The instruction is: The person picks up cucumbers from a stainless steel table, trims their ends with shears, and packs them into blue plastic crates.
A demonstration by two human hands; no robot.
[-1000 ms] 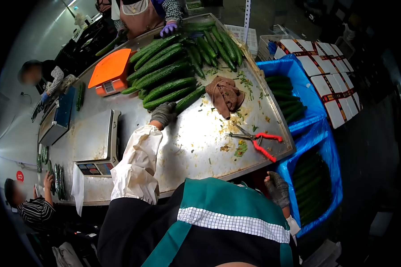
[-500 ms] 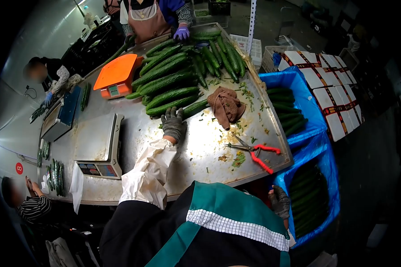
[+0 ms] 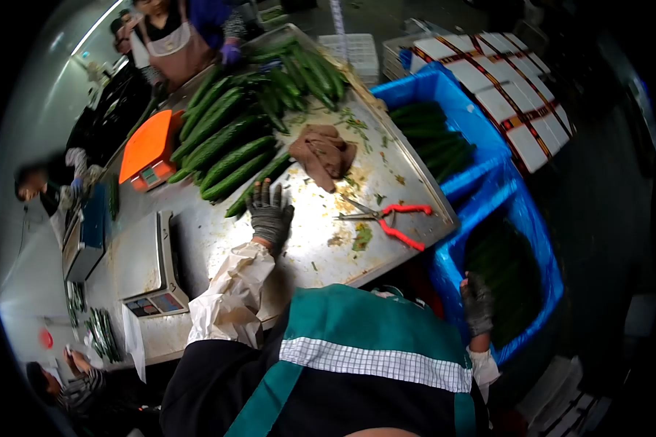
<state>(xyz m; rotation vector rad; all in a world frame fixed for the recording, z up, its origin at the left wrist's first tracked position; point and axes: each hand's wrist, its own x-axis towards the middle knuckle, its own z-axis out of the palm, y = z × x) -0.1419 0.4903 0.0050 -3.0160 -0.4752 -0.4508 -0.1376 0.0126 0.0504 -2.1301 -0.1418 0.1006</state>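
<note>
My left hand [image 3: 270, 217], in a grey glove with bare fingertips, lies on the metal table with its fingers spread. Its fingertips are at the side of a single cucumber [image 3: 249, 193]; whether they touch it I cannot tell. Beyond it lies a large pile of long green cucumbers [image 3: 229, 138]. My right hand [image 3: 478, 304], gloved the same way, is over the near blue-lined crate [image 3: 545, 309] of cucumbers. It looks stretched out, thumb apart, with nothing visible in it. A brown cloth [image 3: 322, 154] and red-handled scissors [image 3: 395, 218] lie to the right of my left hand.
An orange scale [image 3: 147, 151] and a grey scale [image 3: 147, 266] stand left on the table [image 3: 328, 266]. Another blue-lined crate [image 3: 455, 98] of cucumbers adjoins the near one. White boxes [image 3: 521, 109] are stacked behind. Co-workers stand across the table and at the left.
My head view has turned. My left hand has come off the cucumber's end, which now shows, and its fingers have spread. My right hand has moved from beside the near crate to over it.
</note>
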